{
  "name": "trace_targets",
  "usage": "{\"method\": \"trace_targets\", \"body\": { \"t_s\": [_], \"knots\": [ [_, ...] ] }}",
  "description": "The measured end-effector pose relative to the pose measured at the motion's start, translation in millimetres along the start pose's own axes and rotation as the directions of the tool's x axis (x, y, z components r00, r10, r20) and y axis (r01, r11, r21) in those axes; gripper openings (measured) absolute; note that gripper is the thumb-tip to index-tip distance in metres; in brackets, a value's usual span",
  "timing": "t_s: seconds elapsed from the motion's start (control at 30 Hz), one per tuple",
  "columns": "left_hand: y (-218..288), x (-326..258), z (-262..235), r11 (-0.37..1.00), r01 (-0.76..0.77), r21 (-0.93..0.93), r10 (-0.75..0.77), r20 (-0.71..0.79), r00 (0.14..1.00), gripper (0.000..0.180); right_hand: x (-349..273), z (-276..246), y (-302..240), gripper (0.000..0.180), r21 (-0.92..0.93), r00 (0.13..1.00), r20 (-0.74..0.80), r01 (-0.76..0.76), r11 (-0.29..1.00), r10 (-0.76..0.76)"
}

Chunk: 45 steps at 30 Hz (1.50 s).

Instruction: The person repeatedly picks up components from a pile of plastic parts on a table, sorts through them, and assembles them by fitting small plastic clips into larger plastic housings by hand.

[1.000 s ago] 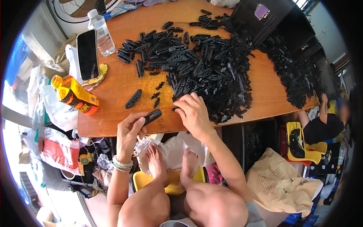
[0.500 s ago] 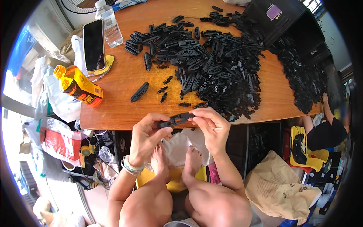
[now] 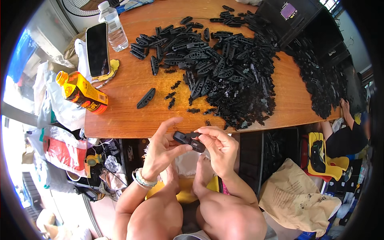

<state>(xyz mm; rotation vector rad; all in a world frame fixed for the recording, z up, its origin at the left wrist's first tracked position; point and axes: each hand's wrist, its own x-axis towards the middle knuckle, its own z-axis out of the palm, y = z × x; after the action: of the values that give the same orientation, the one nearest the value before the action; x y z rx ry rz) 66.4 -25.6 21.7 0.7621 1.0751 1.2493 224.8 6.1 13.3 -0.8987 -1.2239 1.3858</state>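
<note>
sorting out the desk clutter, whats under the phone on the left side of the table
The phone lies on white plastic bags, with a yellow scrap poking out beneath its lower end. How far either reaches underneath is covered by the phone itself.

Right hand (image 3: 219, 149) joined left hand (image 3: 163, 148) (off table).

I see bright, even daylight across the wooden desk (image 3: 128, 120) with soft short shadows under the black plastic parts (image 3: 224, 68), a blown-out glare at the left rim, heavy fisheye bending and dark vignetting at the corners, and a sharp centre.
</note>
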Motion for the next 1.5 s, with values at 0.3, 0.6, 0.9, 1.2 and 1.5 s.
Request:
{"method": "trace_targets", "body": {
  "t_s": [0.3, 0.6, 0.9, 1.2, 1.5],
  "knots": [
    [-2.8, -5.9, 2.2, 0.99, -0.001, 0.139, 0.008, -0.055, 0.998, 0.029, -1.6, 0.9, 2.6, 0.012, -0.417, 0.957, 0.06, 0.282, 0.864, -0.283],
    [-7.4, -4.7, 0.0, 0.988, -0.013, 0.153, 0.018, -0.028, 0.999, 0.027, -7.4, 3.7, 7.1, 0.014, -0.298, 0.963, -0.095, 0.213, 0.93, -0.251],
    [-6.0, -5.1, 1.1, 0.979, -0.03, 0.2, 0.043, -0.063, 0.997, 0.025, -1.1, -5.1, 12.7, 0.017, -0.541, 0.832, 0.192, 0.532, 0.651, -0.521],
    [-12.7, -5.9, -4.1, 0.98, -0.036, 0.197, 0.04, -0.015, 0.999, 0.019, -16.2, -10.0, 17.0, 0.024, -0.394, 0.996, 0.082, 0.003, 0.919, 0.032],
    [10.1, 45.9, -56.2, -0.035, -0.179, 0.983, 0.796, 0.136, 0.59, 0.027, -11.7, -32.7, 17.2, 0.017, -0.624, 0.996, -0.063, 0.005, 0.781, -0.056]
  ]
}}
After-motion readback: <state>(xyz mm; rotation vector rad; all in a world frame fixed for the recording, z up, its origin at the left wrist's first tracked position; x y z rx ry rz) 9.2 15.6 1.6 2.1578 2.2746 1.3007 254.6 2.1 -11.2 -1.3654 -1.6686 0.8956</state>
